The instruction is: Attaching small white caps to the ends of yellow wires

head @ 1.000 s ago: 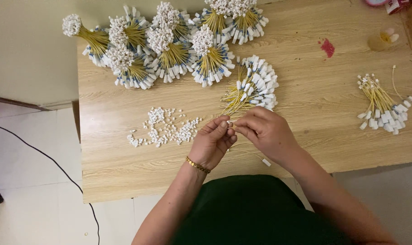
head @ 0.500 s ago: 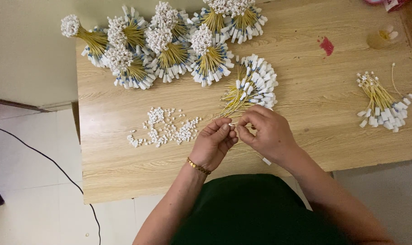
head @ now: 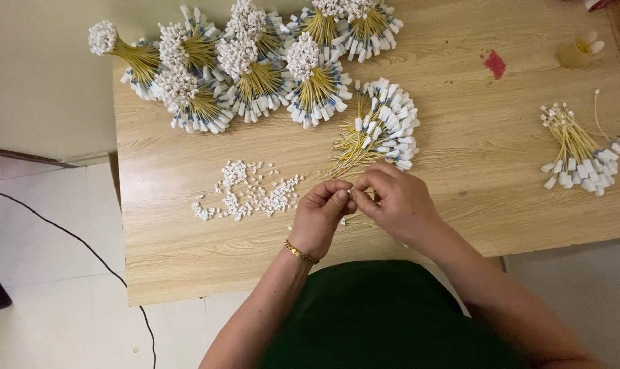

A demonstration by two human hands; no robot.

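I see both hands meeting at frame centre, just below the fanned bundle of yellow leads w/ white-blue tags. Left hand, gold bracelet at the wrist, has fingers curled, tips pinched against the right's; right hand is likewise closed, thumb & forefinger nipping a small white connector between the two hands. Thin yellow strands run from the pinch up to the bundle. Loose white connectors lie scattered centre-left on the wooden table, near the left hand. Finished bundles are piled along the top; a smaller bunch sits far right, well apart. Red spot upper right.
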